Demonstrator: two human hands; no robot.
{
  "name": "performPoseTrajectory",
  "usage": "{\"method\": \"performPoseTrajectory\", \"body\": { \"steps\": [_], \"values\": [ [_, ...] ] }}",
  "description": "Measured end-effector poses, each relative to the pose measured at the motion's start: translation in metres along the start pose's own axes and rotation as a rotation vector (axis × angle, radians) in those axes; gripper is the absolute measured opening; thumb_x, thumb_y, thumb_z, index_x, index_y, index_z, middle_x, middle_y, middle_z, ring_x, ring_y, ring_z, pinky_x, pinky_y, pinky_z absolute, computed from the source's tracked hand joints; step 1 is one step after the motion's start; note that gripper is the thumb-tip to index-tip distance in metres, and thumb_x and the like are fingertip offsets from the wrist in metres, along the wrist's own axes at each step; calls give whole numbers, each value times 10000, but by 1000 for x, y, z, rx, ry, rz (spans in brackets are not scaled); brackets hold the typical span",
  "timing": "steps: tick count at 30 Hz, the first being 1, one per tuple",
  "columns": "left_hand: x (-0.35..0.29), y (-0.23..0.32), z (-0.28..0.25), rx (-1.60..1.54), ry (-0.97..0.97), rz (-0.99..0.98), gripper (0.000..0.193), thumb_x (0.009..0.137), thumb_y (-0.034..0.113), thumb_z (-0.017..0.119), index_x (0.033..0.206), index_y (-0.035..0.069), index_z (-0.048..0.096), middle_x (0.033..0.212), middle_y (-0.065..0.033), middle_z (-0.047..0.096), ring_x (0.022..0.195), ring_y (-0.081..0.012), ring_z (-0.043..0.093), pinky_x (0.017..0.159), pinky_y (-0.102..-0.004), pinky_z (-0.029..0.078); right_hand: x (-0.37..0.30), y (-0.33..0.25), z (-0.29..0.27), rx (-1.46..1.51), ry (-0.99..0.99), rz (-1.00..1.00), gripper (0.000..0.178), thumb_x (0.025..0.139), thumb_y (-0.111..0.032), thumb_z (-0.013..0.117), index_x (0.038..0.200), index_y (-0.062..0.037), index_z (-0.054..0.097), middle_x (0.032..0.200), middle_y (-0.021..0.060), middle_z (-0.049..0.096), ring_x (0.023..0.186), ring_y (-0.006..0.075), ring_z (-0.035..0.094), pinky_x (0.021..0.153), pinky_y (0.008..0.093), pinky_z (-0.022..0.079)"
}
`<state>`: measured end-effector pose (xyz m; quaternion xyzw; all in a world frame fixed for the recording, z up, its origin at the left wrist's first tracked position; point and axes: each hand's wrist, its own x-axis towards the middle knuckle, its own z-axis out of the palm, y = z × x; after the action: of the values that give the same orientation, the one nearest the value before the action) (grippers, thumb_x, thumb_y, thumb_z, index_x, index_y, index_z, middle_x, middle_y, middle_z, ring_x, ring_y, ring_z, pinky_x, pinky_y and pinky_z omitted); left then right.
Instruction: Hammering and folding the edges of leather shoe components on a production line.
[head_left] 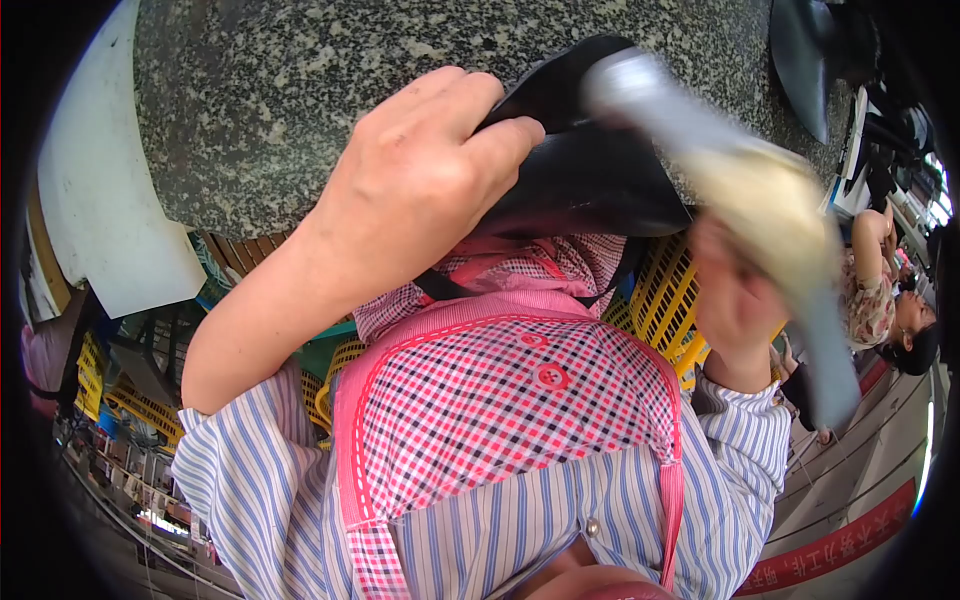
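Black, smooth material, looking like leather, makes up the folded piece, which lies at the near edge of the speckled stone slab. The left hand has it pinched, with the thumb closed over its upper fold. The right hand is blurred, but it seems closed around a tool with a yellowish middle and greyish ends; one end is over the piece, and whether it touches I cannot tell. In my judgement, the left thumb is at risk, because it is near this end, and a badly aimed movement could hit it. If the pinch becomes loose, the piece could slide toward the checked apron or the yellow basket, since it lies so near the edge.
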<state>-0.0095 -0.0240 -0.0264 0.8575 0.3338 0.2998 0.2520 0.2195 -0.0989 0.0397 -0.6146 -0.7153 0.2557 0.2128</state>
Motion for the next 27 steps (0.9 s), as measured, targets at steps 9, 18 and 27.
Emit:
{"method": "performPoseTrajectory", "body": {
  "steps": [9, 18, 27],
  "values": [
    [-8, -2, 1, -28, -6, 8, 146, 637, 70, 590, 774, 21, 589, 693, -68, 447, 674, -219, 509, 583, -316, 448, 22, -16, -5, -188, -415, 98, 154, 766, -83, 609, 840, -6, 498, 592, 114, 506, 501, 211, 546, 495, 290, 396],
    [-23, -10, 0, 165, 29, 425, 302, 567, 122, 620, 841, 1, 656, 889, -118, 557, 736, -231, 579, 599, -309, 506, -6, -2, 3, -60, -368, 113, 147, 752, -97, 607, 815, -13, 503, 607, 128, 484, 542, 285, 551, 497, 315, 379],
    [-21, -18, -7, 70, -24, 271, 331, 569, 52, 624, 893, -10, 635, 824, -116, 551, 671, -234, 567, 557, -301, 480, -8, -2, 4, -27, -362, 143, 140, 762, -88, 601, 828, -5, 510, 626, 121, 488, 550, 277, 558, 499, 311, 381]
  ]
}}
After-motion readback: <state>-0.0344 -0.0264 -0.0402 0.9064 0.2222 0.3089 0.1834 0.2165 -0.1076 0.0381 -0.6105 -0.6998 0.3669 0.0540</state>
